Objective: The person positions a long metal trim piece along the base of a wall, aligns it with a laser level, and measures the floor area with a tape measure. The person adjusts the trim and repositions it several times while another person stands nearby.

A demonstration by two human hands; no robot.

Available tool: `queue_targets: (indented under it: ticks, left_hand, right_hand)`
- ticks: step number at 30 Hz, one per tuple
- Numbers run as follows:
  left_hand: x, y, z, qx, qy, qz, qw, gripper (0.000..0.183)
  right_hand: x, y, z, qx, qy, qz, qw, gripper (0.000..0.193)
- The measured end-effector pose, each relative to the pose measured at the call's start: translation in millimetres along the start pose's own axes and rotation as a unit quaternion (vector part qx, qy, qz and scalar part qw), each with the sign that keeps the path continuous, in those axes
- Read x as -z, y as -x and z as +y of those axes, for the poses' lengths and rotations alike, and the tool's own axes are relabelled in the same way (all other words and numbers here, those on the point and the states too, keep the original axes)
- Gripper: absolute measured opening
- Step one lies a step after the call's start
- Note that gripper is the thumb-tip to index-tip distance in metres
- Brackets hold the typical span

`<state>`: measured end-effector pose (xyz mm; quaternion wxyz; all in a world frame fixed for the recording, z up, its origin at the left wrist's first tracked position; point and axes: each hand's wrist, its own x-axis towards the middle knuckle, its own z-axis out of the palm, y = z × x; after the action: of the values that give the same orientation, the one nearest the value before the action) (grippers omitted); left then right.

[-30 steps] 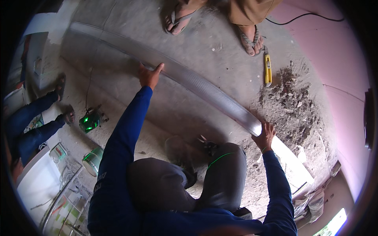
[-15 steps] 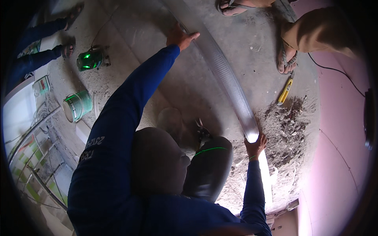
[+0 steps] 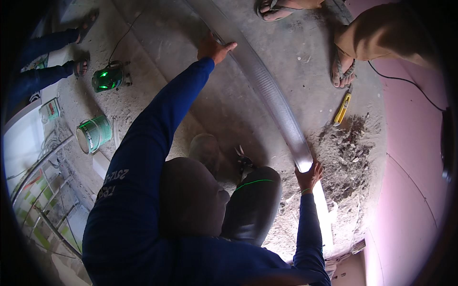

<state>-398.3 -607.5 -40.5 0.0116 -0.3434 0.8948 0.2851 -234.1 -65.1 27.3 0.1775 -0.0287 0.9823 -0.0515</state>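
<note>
A long silver metal channel (image 3: 278,96), seemingly a drywall stud with a ribbed face, slants from the top of the view down to the right. My left hand (image 3: 214,49) is closed over its left edge up high, thumb lying across the metal. At the lower end my right hand (image 3: 310,178) grips it close to the brightly lit tip. In front of my knee lies a dark hand tool (image 3: 245,162) with parted jaws, like snips or pliers; its handles are partly hidden. A yellow utility knife (image 3: 342,109) rests on the floor right of the channel.
Rubble and dirt (image 3: 350,157) lie beside the pink wall (image 3: 410,157). Another person's sandalled foot (image 3: 342,71) stands above the knife; a second person's feet are at upper left. A green-lit laser level (image 3: 107,78), a green bucket (image 3: 98,133) and metal scaffold bars (image 3: 52,224) are leftward.
The view has shifted slightly, and the upper part of the channel and my left hand appear a little farther left. Both hands keep their hold on the channel.
</note>
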Motion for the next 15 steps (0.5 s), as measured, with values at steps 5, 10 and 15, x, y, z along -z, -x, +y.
queue_targets:
  ticks: [5, 10, 15]
  left_hand:
    - [3.9, 1.9, 4.9, 0.063, -0.011, -0.027, 0.998, 0.119]
    - [5.7, 4.0, 5.9, 0.012, 0.022, -0.012, 1.000, 0.115]
    - [4.6, 3.9, 6.9, 0.022, 0.027, -0.008, 0.999, 0.115]
  right_hand:
    - [-1.6, 0.7, 1.7, -0.008, 0.004, -0.002, 1.000, 0.075]
    - [-5.2, 1.5, 3.1, -0.011, 0.017, -0.002, 1.000, 0.077]
    - [-3.2, -0.1, 1.8, -0.012, -0.004, -0.007, 1.000, 0.080]
